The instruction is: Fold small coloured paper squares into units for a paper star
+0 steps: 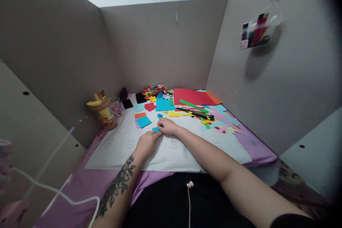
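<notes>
A small blue paper piece (155,129) lies on the white mat between my two hands. My left hand (146,143) rests on the mat, its fingertips pressed on the paper's near edge. Over the paper's right side, my right hand (167,126) is curled with its fingers together on it. Just beyond the right hand sits another small folded blue piece (159,115). To the left are stacked blue (143,122) and orange (140,115) paper squares, with a purple one partly under them. A red square (150,107) and a pale blue one (139,108) lie farther back.
A black and yellow cutter (199,114) lies among coloured strips (224,119) on the right. Large red sheets (191,97) and a pile of paper stars (157,91) are at the back. A tumbler (104,112) and clear cup (115,106) stand left. Grey panels (165,42) enclose the table.
</notes>
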Motion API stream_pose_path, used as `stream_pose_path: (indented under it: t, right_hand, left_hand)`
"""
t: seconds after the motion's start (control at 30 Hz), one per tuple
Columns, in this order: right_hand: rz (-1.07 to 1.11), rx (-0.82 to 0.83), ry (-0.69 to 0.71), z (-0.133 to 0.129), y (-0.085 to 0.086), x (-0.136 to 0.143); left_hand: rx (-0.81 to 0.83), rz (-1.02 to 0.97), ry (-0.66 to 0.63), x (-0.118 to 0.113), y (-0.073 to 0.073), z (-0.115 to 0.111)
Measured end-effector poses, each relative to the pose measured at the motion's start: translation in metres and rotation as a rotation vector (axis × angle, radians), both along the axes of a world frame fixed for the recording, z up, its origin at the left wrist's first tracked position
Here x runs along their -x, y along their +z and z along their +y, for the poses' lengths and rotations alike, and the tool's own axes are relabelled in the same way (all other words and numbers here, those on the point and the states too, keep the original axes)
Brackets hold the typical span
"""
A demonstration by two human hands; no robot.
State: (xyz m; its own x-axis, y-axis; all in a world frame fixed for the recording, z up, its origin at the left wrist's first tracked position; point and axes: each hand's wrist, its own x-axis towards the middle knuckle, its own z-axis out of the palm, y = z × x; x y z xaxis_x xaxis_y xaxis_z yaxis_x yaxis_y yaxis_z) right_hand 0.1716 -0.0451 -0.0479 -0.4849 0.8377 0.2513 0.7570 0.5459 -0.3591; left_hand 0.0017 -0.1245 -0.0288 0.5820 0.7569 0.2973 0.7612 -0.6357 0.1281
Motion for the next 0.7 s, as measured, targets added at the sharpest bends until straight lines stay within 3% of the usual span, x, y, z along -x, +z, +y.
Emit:
stream_pose_path:
  t: [0.7]
  right_hand:
    - [-0.014,-0.014,-0.011,-0.0013,0.0001,0.0010]
  left_hand:
    - [0.027,0.003,-0.005,-0.0010,0.0023,-0.0006]
